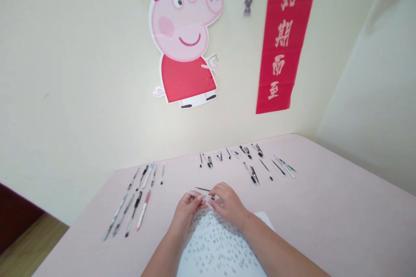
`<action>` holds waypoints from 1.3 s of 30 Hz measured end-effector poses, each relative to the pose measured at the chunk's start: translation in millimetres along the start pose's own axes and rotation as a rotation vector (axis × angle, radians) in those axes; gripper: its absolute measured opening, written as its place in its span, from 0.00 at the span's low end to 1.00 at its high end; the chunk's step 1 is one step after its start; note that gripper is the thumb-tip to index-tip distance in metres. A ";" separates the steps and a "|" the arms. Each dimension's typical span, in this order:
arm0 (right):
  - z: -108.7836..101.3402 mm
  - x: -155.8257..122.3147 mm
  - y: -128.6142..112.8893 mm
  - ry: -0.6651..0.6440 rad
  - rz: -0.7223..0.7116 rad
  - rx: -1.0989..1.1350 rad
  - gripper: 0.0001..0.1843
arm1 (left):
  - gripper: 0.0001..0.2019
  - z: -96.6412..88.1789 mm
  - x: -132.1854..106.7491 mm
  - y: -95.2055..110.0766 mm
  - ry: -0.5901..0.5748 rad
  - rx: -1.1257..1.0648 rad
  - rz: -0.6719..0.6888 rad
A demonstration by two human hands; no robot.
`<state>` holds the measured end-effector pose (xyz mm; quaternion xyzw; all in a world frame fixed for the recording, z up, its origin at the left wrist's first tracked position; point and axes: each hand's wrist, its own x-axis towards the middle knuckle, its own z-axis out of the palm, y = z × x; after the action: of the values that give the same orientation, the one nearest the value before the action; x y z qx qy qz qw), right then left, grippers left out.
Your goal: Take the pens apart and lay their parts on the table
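Observation:
My left hand (186, 208) and my right hand (228, 202) meet at the middle of the pale pink table (325, 216), both pinching a clear pen barrel (199, 195) held level between them. A thin black refill (203, 189) lies on the table just beyond my fingers. Assembled pens (133, 207) lie in rows at the left. Scattered pen parts (251, 162) lie along the far edge at the right.
A cartoon pig cutout (185, 39) and a red banner with characters (284, 34) hang on the cream wall behind the table. My patterned white clothing (217, 246) shows below my hands. Wooden floor (29, 251) lies at the lower left.

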<state>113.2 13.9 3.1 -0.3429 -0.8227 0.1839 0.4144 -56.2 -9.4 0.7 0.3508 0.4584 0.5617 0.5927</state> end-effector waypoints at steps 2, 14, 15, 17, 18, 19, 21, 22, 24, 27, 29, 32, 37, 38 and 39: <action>3.8 -1.6 -1.5 -0.031 -0.005 -0.007 0.04 | 0.14 -0.6 0.3 -1.1 -0.013 0.019 0.008; 5.3 -1.1 2.0 -0.063 0.169 -0.106 0.06 | 0.19 -0.2 2.2 -13.6 -0.171 0.529 0.049; 5.4 -1.5 2.7 -0.077 0.180 -0.122 0.06 | 0.20 -0.8 2.1 -15.9 -0.209 0.601 0.062; 4.8 -2.3 3.3 -0.123 0.194 -0.163 0.05 | 0.20 -2.4 2.1 -20.1 -0.261 0.719 0.093; 4.0 -2.7 3.2 -0.150 0.196 -0.188 0.05 | 0.19 -3.2 2.2 -21.5 -0.277 0.759 0.108; 2.9 -3.0 2.8 -0.178 0.198 -0.217 0.05 | 0.19 -3.9 2.2 -22.5 -0.286 0.788 0.122; 0.2 -3.3 1.8 -0.225 0.206 -0.276 0.05 | 0.18 -4.8 2.3 -23.2 -0.294 0.820 0.135; -1.2 -3.4 1.2 -0.240 0.213 -0.304 0.05 | 0.17 -4.8 2.2 -23.0 -0.296 0.829 0.137; -3.5 -3.4 0.4 -0.256 0.230 -0.352 0.05 | 0.17 -4.5 1.8 -22.1 -0.299 0.840 0.143; -5.5 -3.1 0.3 -0.259 0.250 -0.411 0.03 | 0.16 -3.6 0.8 -20.6 -0.303 0.849 0.155; -6.2 -2.8 0.6 -0.260 0.262 -0.431 0.02 | 0.16 -3.5 0.2 -20.1 -0.305 0.851 0.151; -7.2 -1.7 0.1 -0.234 0.268 -0.422 0.05 | 0.15 -3.7 -0.2 -19.9 -0.304 0.857 0.147; -3.4 1.8 0.1 -0.174 0.178 -0.327 0.14 | 0.15 -3.4 -0.4 -19.5 -0.319 0.840 0.159; -1.2 2.6 1.1 -0.180 0.143 -0.305 0.16 | 0.15 -3.3 -0.5 -19.2 -0.326 0.834 0.159; 1.3 3.4 2.6 -0.189 0.106 -0.287 0.18 | 0.15 -3.1 -0.6 -18.8 -0.333 0.831 0.161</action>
<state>111.8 18.2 2.7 -0.4228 -0.8566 0.1176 0.2715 -52.6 -12.6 -17.8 0.6790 0.5147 0.3104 0.4215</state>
